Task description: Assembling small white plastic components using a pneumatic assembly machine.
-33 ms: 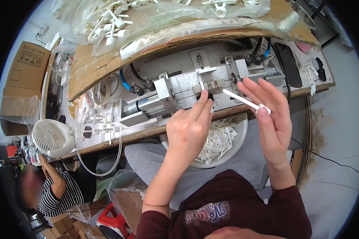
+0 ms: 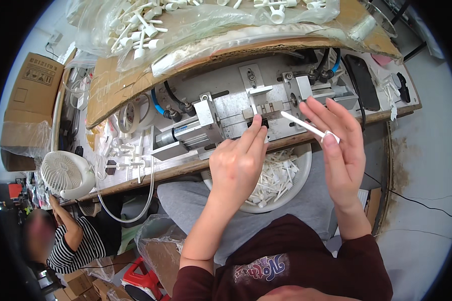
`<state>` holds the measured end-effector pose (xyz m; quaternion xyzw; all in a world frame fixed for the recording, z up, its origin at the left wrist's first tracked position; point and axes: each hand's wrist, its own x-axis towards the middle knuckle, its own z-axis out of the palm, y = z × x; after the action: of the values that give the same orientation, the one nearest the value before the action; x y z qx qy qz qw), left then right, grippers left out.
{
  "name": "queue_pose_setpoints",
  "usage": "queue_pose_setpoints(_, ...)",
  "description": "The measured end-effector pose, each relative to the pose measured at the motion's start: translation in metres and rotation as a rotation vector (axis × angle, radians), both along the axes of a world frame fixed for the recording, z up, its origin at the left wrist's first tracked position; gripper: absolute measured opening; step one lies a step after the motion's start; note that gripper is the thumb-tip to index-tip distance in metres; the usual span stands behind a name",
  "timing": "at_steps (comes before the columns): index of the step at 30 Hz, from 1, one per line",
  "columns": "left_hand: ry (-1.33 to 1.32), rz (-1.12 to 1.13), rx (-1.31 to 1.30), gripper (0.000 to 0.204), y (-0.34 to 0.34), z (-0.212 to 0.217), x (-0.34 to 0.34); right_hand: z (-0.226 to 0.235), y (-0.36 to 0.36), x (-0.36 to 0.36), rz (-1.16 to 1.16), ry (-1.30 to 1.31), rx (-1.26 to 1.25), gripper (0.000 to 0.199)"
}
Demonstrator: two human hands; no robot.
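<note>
Holding a white rod [image 2: 306,124] beyond a lap basket [image 2: 302,176] of white parts.
Right hand [image 2: 345,153]: thumb and fingers pinch the rod's wide end. Left hand [image 2: 237,163]: straight fingers at a second rod [image 2: 253,104] on the table's metal fixture [image 2: 272,107]; cannot tell whether they grip.

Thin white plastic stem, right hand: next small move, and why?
Probably lift the left hand clear of the small silver metal block first: its extended fingers are at the block's near edge, where another slim white piece seems to rest. The right hand holds the stem apart.
</note>
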<state>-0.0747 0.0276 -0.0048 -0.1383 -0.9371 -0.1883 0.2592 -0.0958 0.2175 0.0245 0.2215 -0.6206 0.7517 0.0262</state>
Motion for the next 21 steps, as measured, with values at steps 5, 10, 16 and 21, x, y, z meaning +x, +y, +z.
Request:
queue_pose_setpoints(5, 0.076, -0.022, 0.046, 0.037, 0.004, 0.006, 0.004, -0.013, -0.017, 0.002, -0.093, 0.026, -0.034, 0.046)
queue_pose_setpoints(10, 0.155, -0.165, 0.436, 0.042, 0.018, 0.025, 0.018, -0.009, -0.037, 0.008, 0.156, -0.067, -0.019, 0.049)
queue_pose_setpoints(16, 0.082, -0.095, 0.491, 0.032, -0.002, 0.028, 0.021, 0.038, -0.031, -0.029, 0.138, 0.155, 0.382, 0.037)
queue_pose_setpoints(21, 0.063, -0.03, 0.156, 0.029, -0.003, 0.014, 0.018, 0.071, -0.017, -0.154, -0.505, 0.894, 0.815, 0.027)
